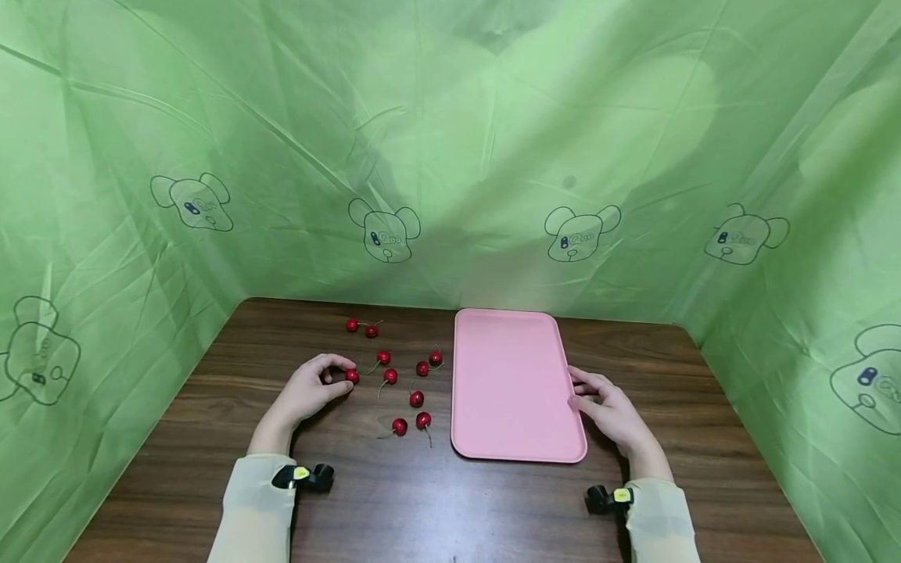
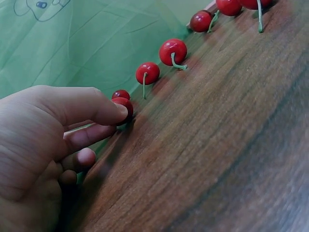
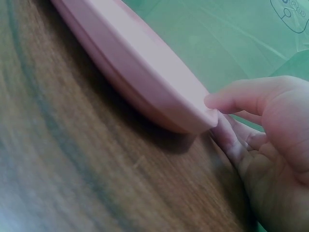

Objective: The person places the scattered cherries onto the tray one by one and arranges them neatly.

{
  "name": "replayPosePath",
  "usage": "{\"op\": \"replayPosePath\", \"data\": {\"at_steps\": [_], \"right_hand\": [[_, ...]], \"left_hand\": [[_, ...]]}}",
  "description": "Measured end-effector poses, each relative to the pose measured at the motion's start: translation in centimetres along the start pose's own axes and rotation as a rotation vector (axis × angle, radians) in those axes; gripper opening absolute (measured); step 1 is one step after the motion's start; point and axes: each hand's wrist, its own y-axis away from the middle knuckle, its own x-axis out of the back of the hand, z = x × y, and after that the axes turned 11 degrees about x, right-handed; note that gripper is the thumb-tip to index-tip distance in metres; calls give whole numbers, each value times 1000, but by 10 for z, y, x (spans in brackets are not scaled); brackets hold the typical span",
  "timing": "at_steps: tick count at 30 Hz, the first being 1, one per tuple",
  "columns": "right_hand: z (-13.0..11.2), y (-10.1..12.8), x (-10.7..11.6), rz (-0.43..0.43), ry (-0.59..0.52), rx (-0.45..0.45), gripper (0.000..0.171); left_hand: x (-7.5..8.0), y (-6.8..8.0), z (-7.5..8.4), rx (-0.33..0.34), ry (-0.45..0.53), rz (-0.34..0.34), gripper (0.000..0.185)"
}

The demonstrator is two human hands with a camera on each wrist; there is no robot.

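Observation:
My left hand (image 1: pixel 308 393) is at the left of the table, thumb and fingers pinching a red cherry (image 1: pixel 352 377). In the left wrist view the thumb covers part of that cherry (image 2: pixel 127 108), which sits at or just above the wood; I cannot tell which. Several more cherries (image 1: pixel 390 377) with thin green stems lie scattered between this hand and the tray. The pink rectangular tray (image 1: pixel 517 383) lies flat with nothing on it. On its right edge, my right hand (image 1: pixel 615 418) grips the rim, thumb on top and fingers at the outer side, as the right wrist view shows.
A dark wooden table (image 1: pixel 394 500) bears everything. Green cloth (image 1: pixel 486 156) printed with bear heads hangs behind it and along both sides. Two cherries (image 1: pixel 371 331) lie near the far edge. Each wrist wears a small black camera (image 1: pixel 320 478).

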Motion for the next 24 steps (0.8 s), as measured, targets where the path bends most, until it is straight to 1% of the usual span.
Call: {"op": "replayPosePath", "data": {"at_steps": [6,10,15,24], "right_hand": [[1,0,1,3,-5,3,58],[1,1,0,6,2,3,59],[1,2,-1,14,8,-4,59],[2,0,-1,18,-19,6,57]], "left_hand": [[-1,-1,0,3,1,9,28],[-2,-1,2,-9,3,16,32],[-2,-1,2,-25,9,9,38],[-1,1,2,-23,-7,20,32]]}}
